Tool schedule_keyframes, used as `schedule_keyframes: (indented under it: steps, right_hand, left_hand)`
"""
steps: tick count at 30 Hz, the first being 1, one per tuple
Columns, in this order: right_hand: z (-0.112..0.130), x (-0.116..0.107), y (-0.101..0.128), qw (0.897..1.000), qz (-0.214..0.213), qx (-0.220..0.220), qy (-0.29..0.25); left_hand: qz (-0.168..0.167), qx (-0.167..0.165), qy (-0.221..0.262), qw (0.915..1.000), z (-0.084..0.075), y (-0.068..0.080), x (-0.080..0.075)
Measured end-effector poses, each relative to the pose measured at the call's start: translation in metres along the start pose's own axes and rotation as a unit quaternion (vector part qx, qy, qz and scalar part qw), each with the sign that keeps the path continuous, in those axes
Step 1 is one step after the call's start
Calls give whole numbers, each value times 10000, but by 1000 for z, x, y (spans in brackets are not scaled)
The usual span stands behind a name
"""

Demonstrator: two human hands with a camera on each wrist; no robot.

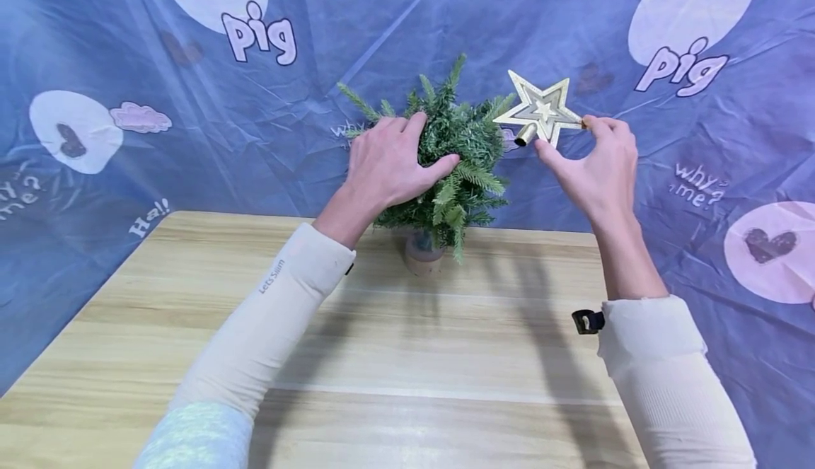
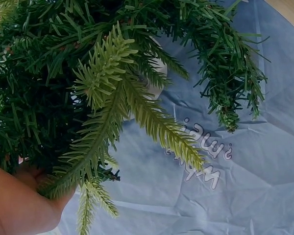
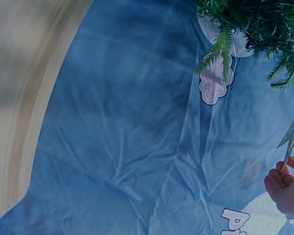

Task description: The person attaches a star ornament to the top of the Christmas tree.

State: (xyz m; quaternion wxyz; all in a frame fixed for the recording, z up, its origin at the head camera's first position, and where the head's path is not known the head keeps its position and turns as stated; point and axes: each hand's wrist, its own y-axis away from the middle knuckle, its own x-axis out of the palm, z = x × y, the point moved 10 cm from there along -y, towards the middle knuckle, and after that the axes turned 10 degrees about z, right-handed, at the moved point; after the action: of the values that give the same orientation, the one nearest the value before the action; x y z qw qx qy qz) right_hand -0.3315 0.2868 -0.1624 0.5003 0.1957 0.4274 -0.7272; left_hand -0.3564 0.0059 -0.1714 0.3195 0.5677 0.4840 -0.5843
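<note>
A small artificial Christmas tree (image 1: pixel 465 136) stands at the back of the table, its base a short pinkish-brown pot (image 1: pixel 423 257). My left hand (image 1: pixel 388 161) grips its upper left side, the thumb across the front and the fingertips hidden among the needles. In the left wrist view, green branches (image 2: pixel 103 112) spread around the hand (image 2: pixel 22 200). Just right of the tree, my right hand (image 1: pixel 595 165) pinches a gold star tree topper (image 1: pixel 541 108) by two of its points, with its short tube (image 1: pixel 526 134) angled down to the left. The right wrist view catches the star (image 3: pixel 293 127) edge-on.
Light wood table (image 1: pixel 382 356) runs under both arms, its rear edge close behind the pot. A blue printed cloth (image 1: pixel 407 2) hangs behind the table and down both sides. A black strap piece (image 1: pixel 587 321) juts from the right sleeve cuff.
</note>
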Motion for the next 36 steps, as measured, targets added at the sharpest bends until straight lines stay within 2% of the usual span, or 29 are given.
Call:
schedule_keyframes:
  steps: [7, 18, 26, 36]
  right_hand:
    - [10, 0, -8, 9999, -54, -100, 90]
    - [21, -7, -20, 9990, -115, -242, 370]
    - [29, -10, -26, 9990, -1, -145, 415]
    - [40, -16, -28, 9984, -204, -318, 411]
  left_hand:
    - [-126, 13, 32, 9999, 0, 2, -1]
    - [-79, 17, 13, 10000, -1, 3, 1]
    - [-122, 4, -1, 9999, 0, 5, 2]
    - [-260, 47, 22, 9996, -1, 6, 1]
